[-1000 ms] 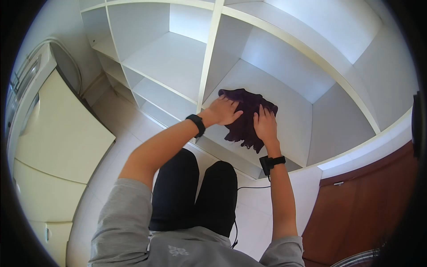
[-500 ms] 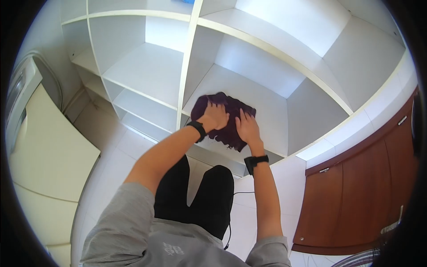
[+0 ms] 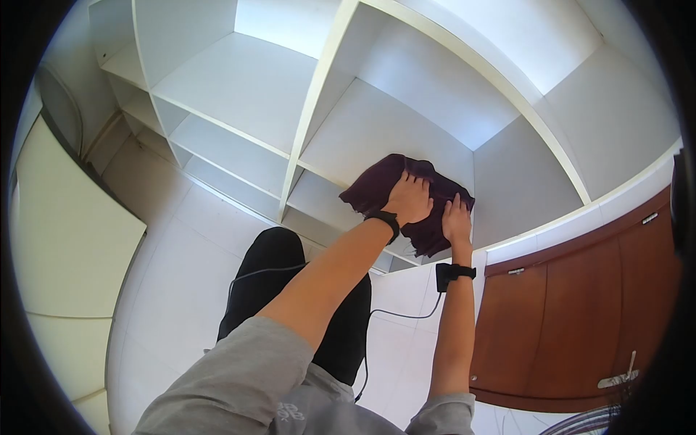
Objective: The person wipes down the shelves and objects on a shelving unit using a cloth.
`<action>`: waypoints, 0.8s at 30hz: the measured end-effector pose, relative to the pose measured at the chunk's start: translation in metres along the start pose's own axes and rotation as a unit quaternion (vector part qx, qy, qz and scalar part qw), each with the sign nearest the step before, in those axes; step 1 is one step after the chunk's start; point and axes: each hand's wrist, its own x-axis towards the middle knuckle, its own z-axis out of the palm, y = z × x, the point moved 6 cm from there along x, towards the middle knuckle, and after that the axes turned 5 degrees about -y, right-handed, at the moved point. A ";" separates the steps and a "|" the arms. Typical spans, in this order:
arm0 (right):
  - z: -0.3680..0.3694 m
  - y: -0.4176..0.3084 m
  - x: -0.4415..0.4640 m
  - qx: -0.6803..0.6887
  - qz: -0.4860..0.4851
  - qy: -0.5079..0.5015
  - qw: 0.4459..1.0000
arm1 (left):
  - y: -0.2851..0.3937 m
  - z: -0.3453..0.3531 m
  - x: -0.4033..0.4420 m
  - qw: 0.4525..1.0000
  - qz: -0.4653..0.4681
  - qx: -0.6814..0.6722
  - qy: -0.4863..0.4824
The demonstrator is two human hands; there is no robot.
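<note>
A folded dark purple cloth (image 3: 377, 183) with a fringed edge lies at the front of a white shelf compartment (image 3: 391, 119), close to its right side wall. Its near part reaches over the compartment's front edge. My left hand (image 3: 412, 200) rests on the middle of the cloth, palm down, fingers stretched out and apart. On the cloth's right end lies my right hand (image 3: 457, 221), its fingers extended and flat against the fabric. Each wrist wears a black band.
More white shelf compartments (image 3: 239, 83) stand to the left and above. A cream cabinet (image 3: 72, 225) is at the left, brown wooden doors (image 3: 580, 304) at the right. A thin cable (image 3: 406, 316) runs from my right wristband past my legs.
Both hands and the cloth have moved right along the shelf, from near the left divider to the right side wall. The camera view has shifted as well.
</note>
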 end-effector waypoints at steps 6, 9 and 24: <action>0.006 0.002 -0.002 0.007 -0.049 -0.021 0.999 | -0.007 0.004 -0.012 0.999 0.031 0.005 0.022; 0.000 -0.009 -0.011 0.079 -0.046 -0.095 0.991 | -0.022 0.001 -0.033 0.996 0.085 0.020 0.038; 0.021 -0.166 0.057 0.025 -0.121 -0.323 0.938 | -0.159 -0.047 -0.007 0.974 -0.168 0.009 -0.151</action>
